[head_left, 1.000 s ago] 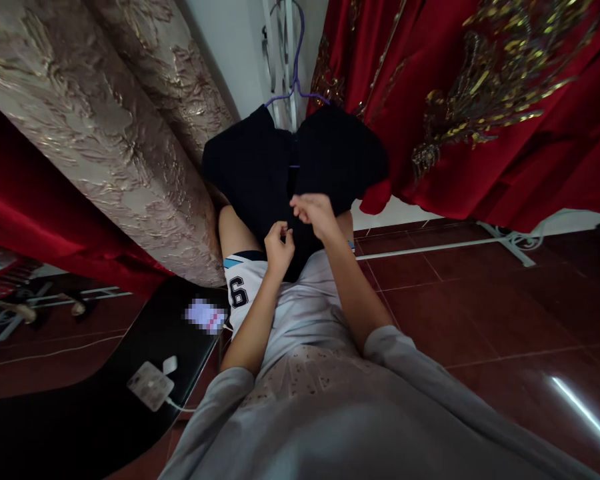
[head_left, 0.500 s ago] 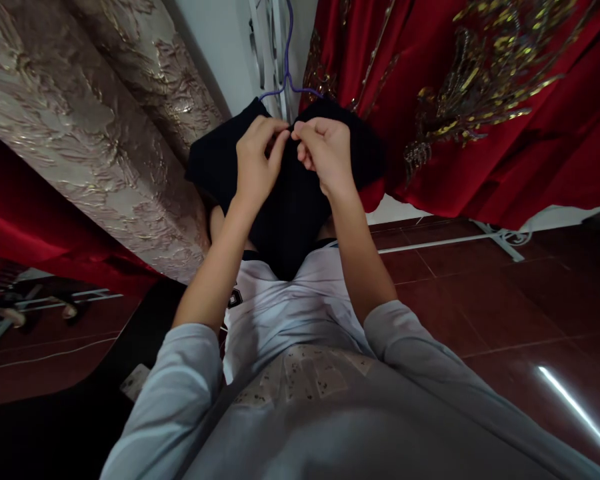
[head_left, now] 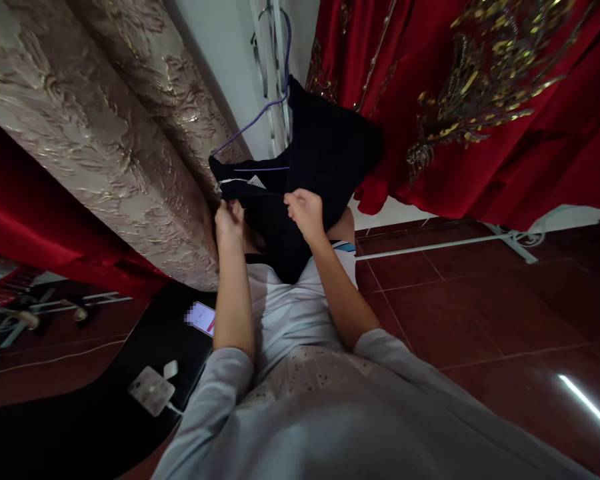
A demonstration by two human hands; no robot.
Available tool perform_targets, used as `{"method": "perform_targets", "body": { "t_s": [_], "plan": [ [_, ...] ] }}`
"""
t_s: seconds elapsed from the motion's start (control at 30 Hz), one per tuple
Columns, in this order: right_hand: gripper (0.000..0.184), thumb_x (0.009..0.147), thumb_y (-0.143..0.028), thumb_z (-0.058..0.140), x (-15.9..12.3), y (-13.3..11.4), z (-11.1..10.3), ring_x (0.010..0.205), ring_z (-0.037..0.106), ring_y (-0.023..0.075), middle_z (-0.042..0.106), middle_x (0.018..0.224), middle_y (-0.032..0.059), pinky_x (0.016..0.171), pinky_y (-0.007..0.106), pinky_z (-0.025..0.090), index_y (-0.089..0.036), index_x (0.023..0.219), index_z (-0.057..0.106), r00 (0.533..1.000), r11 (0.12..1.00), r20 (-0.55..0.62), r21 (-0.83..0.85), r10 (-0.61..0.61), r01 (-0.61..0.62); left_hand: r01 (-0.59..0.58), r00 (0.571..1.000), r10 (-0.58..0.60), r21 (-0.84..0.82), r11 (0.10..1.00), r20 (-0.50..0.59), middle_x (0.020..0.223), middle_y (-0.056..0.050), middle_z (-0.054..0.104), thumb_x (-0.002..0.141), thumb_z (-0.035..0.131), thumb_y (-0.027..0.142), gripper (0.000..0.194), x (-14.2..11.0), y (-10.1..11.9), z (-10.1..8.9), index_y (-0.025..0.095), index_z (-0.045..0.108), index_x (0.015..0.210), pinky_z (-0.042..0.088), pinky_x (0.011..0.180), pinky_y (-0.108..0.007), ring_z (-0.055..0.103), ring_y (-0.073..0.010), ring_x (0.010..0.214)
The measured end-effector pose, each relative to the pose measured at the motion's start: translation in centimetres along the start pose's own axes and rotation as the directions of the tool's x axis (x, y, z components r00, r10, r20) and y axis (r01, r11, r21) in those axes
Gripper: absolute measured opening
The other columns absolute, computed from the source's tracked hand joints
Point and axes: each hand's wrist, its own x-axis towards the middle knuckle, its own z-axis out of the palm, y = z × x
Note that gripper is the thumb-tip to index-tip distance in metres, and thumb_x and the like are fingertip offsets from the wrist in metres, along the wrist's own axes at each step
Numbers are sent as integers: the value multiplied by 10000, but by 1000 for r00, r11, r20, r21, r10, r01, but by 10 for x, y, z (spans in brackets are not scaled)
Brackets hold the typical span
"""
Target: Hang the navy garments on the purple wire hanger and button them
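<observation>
A black garment hangs over my lap, its exact kind unclear. The purple hanger has one arm bare at the left; a lower bar crosses the opened garment, with a small white label beside it. My left hand is closed on the garment's left front edge, fingers curled. At the middle of the front, my right hand pinches the cloth between thumb and fingers. The garment's right shoulder still covers the hanger.
Beige embossed cloth hangs at the left, red sequined cloth at the right. A white rack foot stands on the red tile floor. Beside me, a black seat holds a lit phone, a pale patterned phone-like item and a small white case.
Both hands have come down from the collar, the left one moving outward. The garment's left side is pulled off the hanger arm and opened, baring the lower bar and label.
</observation>
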Motion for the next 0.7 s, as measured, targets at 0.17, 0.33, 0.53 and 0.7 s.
{"method": "perform_targets", "body": {
  "t_s": [0.17,0.33,0.53,0.7],
  "plan": [
    [198,919,-284,558,-5,21,-52,624,542,96,567,699,3,592,206,435,-182,755,518,964,997,-257,36,74,-67,187,978,-183,-33,982,103,868,-24,640,812,784,475,346,-59,-24,18,195,588,870,571,798,-288,675,-161,799],
    [336,818,-422,737,-11,18,-50,1046,659,184,694,1066,61,950,289,518,-190,1035,628,968,993,223,0,-115,118,-221,920,184,69,973,346,925,-44,651,927,718,450,263,-79,18,63,188,687,932,550,877,-277,650,-186,907],
    [121,853,-240,592,-17,-7,-30,968,647,205,681,949,37,922,318,535,-165,941,627,832,975,530,-42,-164,219,-426,771,261,167,889,581,1091,-84,662,995,628,530,353,-78,39,76,199,733,1058,457,1105,-349,623,-244,1150],
    [143,801,-141,587,19,-42,-42,732,600,185,547,649,7,784,324,550,-173,664,559,816,867,558,-321,-152,381,-157,764,-100,335,929,637,639,-29,617,869,718,648,502,-68,-1,30,183,657,688,592,760,-345,661,-245,678]
  ]
}}
